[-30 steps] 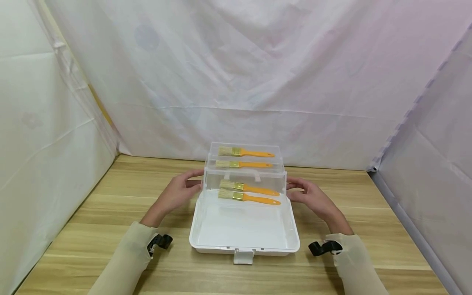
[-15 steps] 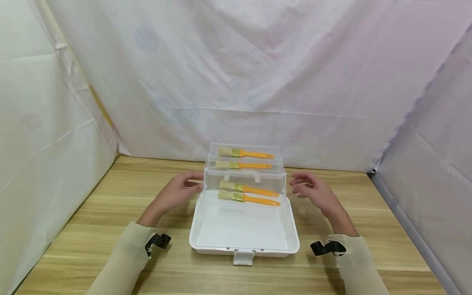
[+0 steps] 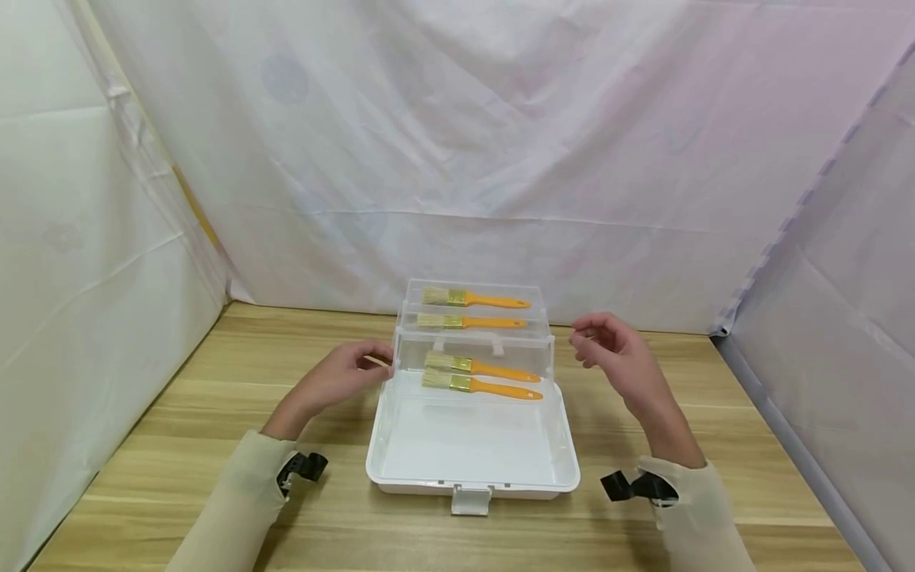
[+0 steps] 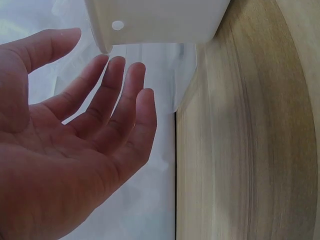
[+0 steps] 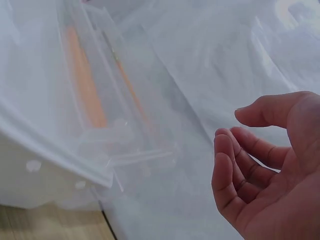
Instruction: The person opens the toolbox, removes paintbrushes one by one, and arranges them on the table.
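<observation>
A white storage box [image 3: 472, 453] stands with its lid back and its clear tiered trays [image 3: 475, 287] raised at the rear. Two paintbrushes [image 3: 493, 301] with orange handles lie in the upper tiers, and two more paintbrushes [image 3: 507, 392] lie lower, over the back of the white base. Beside the box's left side is my left hand [image 3: 343, 373], fingertips right at the wall, fingers slightly bent and holding nothing. My right hand [image 3: 622, 357] hovers apart from the box on its right, fingers loosely curled, with nothing between thumb and fingertips in the right wrist view.
The box's front latch [image 3: 471, 500] hangs down at the near edge. Under everything is a wood-grain table [image 3: 214, 461]. A pale cloth backdrop [image 3: 472, 143] rises behind, with cloth walls at left and right. Black camera mounts sit on both wrists.
My right hand has come away from the box's right side, moving right and up. My left hand stays close to the left side. Box and paintbrushes hold their places.
</observation>
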Motion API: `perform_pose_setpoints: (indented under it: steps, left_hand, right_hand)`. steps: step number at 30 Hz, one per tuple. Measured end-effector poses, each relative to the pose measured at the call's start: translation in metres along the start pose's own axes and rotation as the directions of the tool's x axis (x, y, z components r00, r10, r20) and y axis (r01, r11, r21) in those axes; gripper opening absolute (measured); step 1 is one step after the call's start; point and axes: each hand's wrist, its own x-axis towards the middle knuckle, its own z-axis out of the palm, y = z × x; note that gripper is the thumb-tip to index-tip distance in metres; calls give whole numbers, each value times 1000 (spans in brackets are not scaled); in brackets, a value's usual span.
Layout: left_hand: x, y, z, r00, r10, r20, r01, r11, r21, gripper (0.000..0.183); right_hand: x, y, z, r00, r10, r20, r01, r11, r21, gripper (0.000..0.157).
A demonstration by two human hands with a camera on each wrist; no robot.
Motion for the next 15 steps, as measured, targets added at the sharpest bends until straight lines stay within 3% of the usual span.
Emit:
perform_pose_setpoints:
  steps: [7,15]
  left_hand:
    - [-2,3,-2,998,26,55,-25,1000,-14,23]
    - [-3,1,-2,995,27,92,-24,999,-41,24]
  right_hand:
    - [-3,-22,13,997,-60,38,60,998,4,25]
    - [-1,-20,27,985,-91,149,98,994,-39,23]
